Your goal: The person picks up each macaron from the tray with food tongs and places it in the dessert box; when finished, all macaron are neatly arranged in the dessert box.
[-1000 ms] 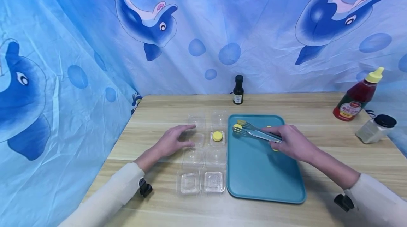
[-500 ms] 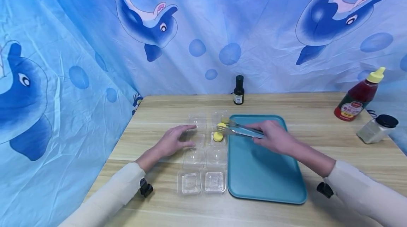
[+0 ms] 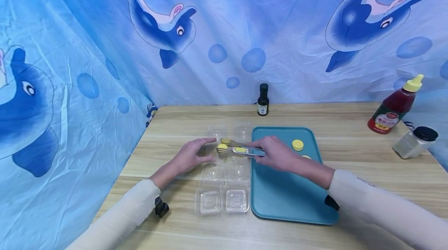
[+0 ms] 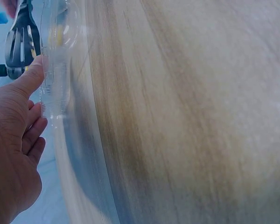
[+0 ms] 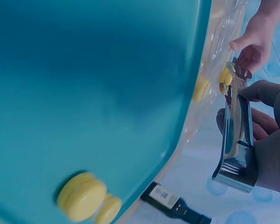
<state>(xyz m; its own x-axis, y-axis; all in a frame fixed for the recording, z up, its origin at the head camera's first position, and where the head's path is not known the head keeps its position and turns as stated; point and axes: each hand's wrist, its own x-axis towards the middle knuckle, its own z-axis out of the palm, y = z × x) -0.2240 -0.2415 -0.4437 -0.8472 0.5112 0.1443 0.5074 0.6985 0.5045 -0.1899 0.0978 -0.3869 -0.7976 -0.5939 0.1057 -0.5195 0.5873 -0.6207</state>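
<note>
My right hand [image 3: 276, 152] grips metal serving tongs [image 3: 250, 150] with slotted, fork-like ends. Between those ends is a yellow macaron [image 3: 222, 147], above the back left clear plastic box [image 3: 218, 158]. My left hand [image 3: 189, 156] rests at that box's left side, thumb and fingers spread; in the left wrist view the thumb and fingertips touch the box's clear edge [image 4: 53, 100]. A second yellow macaron [image 3: 240, 150] sits in the box to the right, partly covered by the tongs. More yellow macarons [image 3: 297, 145] lie on the teal tray [image 3: 290, 195], one partly behind my right forearm.
Two clear plastic boxes [image 3: 209, 202] with raised lids stand nearer on the wooden table [image 3: 168, 219]. A small dark bottle [image 3: 263, 100] is at the back. A red sauce bottle [image 3: 393, 106] and a black-capped jar [image 3: 416, 142] stand at the right.
My right hand has moved left with the tongs, carrying the macaron from the tray, past the filled box, to the back left box. My left hand has stayed in place.
</note>
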